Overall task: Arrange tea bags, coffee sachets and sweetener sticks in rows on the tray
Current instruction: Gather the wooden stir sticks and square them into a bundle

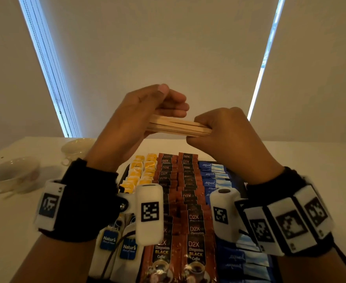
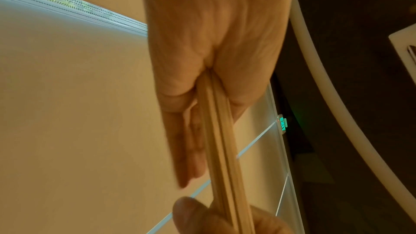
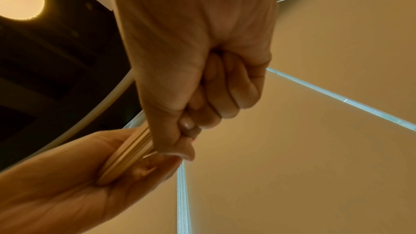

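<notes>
On the dark tray (image 1: pixel 242 186) the rows already lay side by side — yellow tea bags (image 1: pixel 136 166) at the left, brown coffee sachets (image 1: pixel 194 219) in the middle, blue sweetener sticks (image 1: pixel 211 176) at the right. Above the tray, both hands held a bundle of wooden stirrers (image 1: pixel 178 127) level in the air. The left hand (image 1: pixel 147 111) cradled one end in its palm, fingers nearly straight and thumb on top; the right hand (image 1: pixel 227 131) was curled tight round the other end. Two white teacups (image 1: pixel 13 176) stood on the white table (image 1: pixel 11 237) — well left of the tray.
</notes>
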A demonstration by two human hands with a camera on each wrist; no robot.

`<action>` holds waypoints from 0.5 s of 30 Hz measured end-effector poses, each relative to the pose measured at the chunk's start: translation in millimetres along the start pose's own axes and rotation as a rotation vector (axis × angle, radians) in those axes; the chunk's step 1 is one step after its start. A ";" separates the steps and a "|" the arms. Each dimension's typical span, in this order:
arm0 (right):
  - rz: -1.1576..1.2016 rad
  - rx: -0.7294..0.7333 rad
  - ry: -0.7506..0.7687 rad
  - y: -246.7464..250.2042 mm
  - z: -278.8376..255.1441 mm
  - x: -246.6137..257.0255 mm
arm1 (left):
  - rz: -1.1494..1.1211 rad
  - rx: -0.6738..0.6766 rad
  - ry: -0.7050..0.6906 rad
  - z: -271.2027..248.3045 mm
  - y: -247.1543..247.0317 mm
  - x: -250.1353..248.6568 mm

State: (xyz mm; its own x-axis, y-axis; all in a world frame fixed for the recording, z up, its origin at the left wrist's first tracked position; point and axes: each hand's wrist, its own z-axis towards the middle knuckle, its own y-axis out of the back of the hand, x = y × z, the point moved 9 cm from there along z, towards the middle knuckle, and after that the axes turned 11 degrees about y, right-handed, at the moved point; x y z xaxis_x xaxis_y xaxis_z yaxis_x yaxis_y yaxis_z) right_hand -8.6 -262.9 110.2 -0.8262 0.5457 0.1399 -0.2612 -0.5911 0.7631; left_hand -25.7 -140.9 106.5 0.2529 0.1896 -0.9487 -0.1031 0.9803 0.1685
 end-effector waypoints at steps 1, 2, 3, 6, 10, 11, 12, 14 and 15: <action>-0.006 -0.009 0.000 2.9 0.0 -0.7 | 0.067 0.023 0.068 -1.0 -1.2 4.4; -0.017 -0.016 0.002 4.2 0.2 -1.6 | 0.156 0.042 0.149 -2.5 -2.9 10.2; -0.028 -0.021 0.014 4.1 0.7 -1.5 | 0.259 0.047 0.224 -3.7 -3.4 16.5; -0.008 -0.043 0.078 0.2 1.4 5.2 | 0.441 -0.049 0.316 -3.8 7.8 24.4; 0.314 0.014 -0.013 -0.6 -1.0 6.2 | 0.399 -0.134 0.187 0.9 19.8 14.0; 0.442 -0.001 -0.062 1.8 -1.7 4.8 | 0.396 -0.143 0.152 1.5 19.5 11.6; 0.544 -0.038 -0.123 4.5 -2.3 0.5 | 0.405 -0.148 0.118 1.9 17.4 9.4; 0.653 -0.140 -0.276 6.4 -5.2 -16.4 | 0.454 -0.160 0.039 2.1 8.9 3.6; 0.670 -0.175 -0.345 4.5 -7.4 -24.0 | 0.490 -0.171 0.002 1.2 4.1 0.2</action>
State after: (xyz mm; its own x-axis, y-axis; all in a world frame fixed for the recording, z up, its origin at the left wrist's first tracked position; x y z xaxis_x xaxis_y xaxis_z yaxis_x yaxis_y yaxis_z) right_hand 6.4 -283.1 105.6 -0.6408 0.1757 0.7473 0.1406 -0.9301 0.3393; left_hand -25.0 -136.8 107.4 0.1338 0.6240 -0.7699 -0.3649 0.7533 0.5471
